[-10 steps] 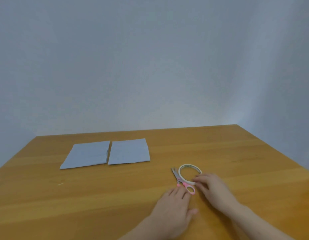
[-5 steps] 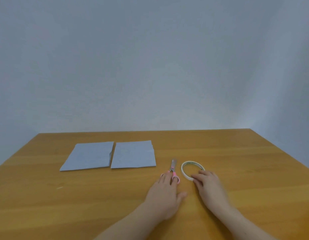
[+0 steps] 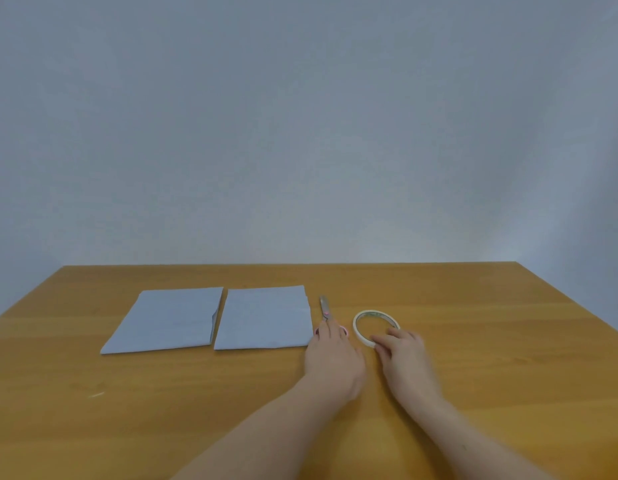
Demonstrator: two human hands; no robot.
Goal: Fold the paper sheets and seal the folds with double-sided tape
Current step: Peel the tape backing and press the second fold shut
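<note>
Two folded pale blue paper sheets lie side by side on the wooden table [image 3: 473,341]: the left sheet [image 3: 169,320] and the right sheet [image 3: 266,317]. Just right of them lie small scissors [image 3: 324,308] with pink handles, blades pointing away. My left hand [image 3: 333,358] lies flat over the handles with straight fingers. A white ring of double-sided tape [image 3: 368,320] lies flat to the right. My right hand [image 3: 402,355] touches the ring's near edge with its fingertips.
A plain grey wall stands behind the table's far edge. A tiny pale scrap [image 3: 96,395] lies on the wood near the left front.
Both hands have slid the scissors and the tape ring away from me and leftwards, toward the right sheet. The scissors now lie just beside that sheet.
</note>
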